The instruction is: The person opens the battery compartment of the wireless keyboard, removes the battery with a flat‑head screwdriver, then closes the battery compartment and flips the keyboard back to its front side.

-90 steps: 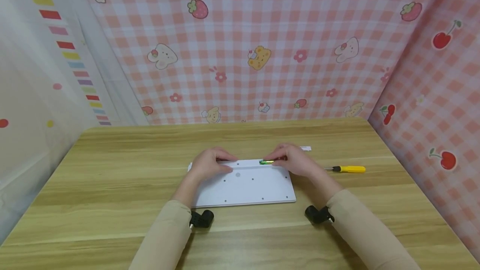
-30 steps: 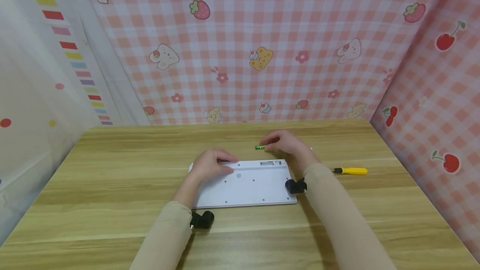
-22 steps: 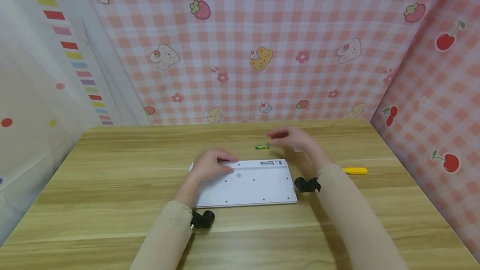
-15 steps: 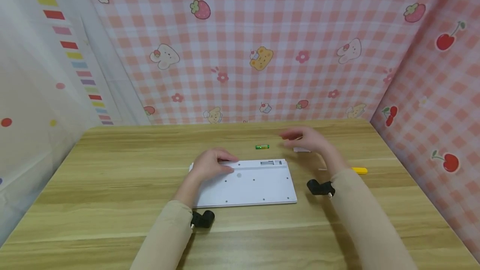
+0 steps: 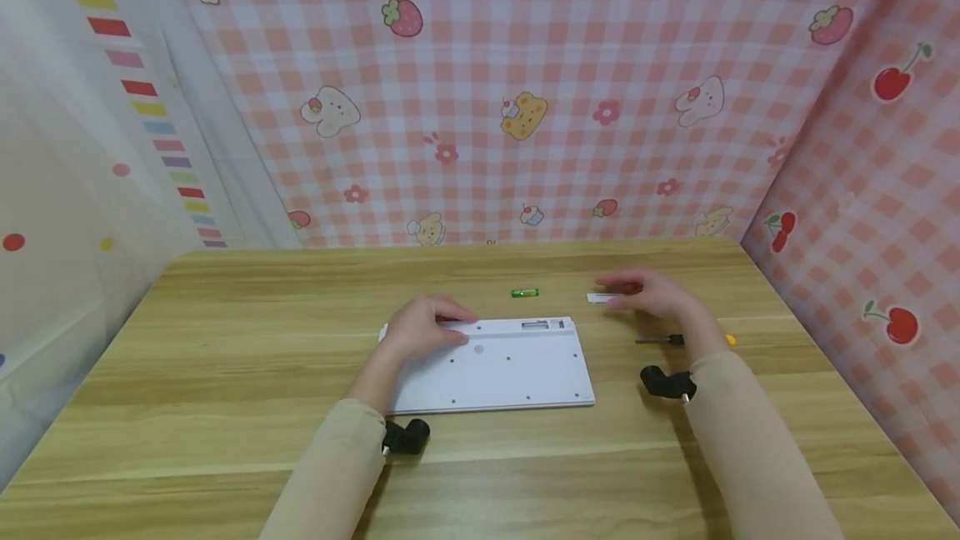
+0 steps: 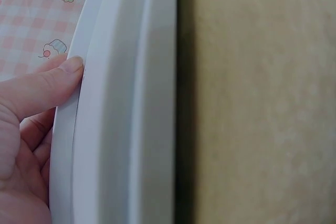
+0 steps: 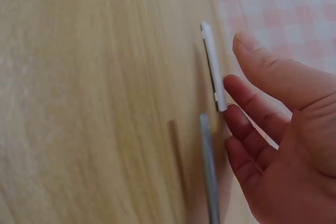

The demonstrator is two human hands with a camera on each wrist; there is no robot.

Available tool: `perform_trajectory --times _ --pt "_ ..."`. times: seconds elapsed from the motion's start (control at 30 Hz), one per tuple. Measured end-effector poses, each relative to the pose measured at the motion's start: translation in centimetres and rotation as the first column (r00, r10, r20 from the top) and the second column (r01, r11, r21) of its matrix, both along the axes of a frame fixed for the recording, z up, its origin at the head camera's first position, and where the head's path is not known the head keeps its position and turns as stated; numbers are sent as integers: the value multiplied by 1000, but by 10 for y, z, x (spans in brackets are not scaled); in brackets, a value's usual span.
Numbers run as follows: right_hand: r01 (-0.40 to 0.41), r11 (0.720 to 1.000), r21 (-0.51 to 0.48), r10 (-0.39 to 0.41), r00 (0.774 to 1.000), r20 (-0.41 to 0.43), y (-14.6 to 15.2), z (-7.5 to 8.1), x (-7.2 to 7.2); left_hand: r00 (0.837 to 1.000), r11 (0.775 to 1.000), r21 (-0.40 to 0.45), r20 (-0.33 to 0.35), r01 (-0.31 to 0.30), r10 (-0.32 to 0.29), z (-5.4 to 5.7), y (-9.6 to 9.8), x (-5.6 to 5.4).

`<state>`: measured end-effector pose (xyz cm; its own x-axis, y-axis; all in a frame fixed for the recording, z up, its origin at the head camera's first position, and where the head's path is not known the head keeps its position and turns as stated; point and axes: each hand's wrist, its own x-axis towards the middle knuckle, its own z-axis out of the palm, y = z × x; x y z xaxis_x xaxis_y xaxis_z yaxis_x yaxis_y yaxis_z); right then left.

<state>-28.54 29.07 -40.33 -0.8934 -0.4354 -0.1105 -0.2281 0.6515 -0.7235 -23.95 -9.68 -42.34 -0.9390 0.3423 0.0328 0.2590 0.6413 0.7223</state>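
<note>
A white keyboard [image 5: 517,377] lies face down, its slim battery slot [image 5: 535,325] uncovered near the far right corner. My left hand [image 5: 411,332] grips its far edge toward the left, and in the left wrist view the thumb presses on the keyboard [image 6: 121,108] with the fingers behind. Beyond the keyboard lies a green battery [image 5: 525,293], touched by neither hand. My right hand [image 5: 654,294] is at the small white battery cover [image 5: 597,297], fingers loosely spread. In the right wrist view the cover [image 7: 212,69] sits at the fingertips, not pinched; whether they touch it I cannot tell.
A screwdriver [image 5: 657,339] with a yellow handle lies beneath my right wrist, partly hidden by it; its shaft [image 7: 209,166] shows close to the right fingers. The wooden table [image 5: 262,340] ends at a checked cloth [image 5: 480,107] behind and on the right.
The right hand took the battery out of the keyboard's slot, laid it on the table behind, let go and moved right to the battery cover. The left hand stayed on the keyboard.
</note>
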Motion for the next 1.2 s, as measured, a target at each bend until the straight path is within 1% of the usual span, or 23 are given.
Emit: perform_trajectory --times 0.13,0.37,0.6,0.83,1.07,1.2 --pt "16 1000 7 -16 1000 -4 1 -4 -1 1000 1000 -2 -5 0 0 0 -1 0" --pt "-17 1000 20 19 996 -92 -1 -11 -5 1000 1000 -3 -4 -8 8 0 -1 0" --pt "3 1000 28 1 987 -163 -2 -17 -6 1000 1000 -10 4 -15 15 2 0 1" --pt "51 998 37 -45 988 -144 -2 -18 -4 1000 1000 -8 -2 -10 10 2 0 0" --pt "143 989 25 -139 984 -116 -3 -18 0 1000 1000 -5 4 -3 3 0 0 -1" --pt "169 986 11 -167 980 -109 -4 -18 3 1000 1000 -2 6 -2 2 -1 0 -1"
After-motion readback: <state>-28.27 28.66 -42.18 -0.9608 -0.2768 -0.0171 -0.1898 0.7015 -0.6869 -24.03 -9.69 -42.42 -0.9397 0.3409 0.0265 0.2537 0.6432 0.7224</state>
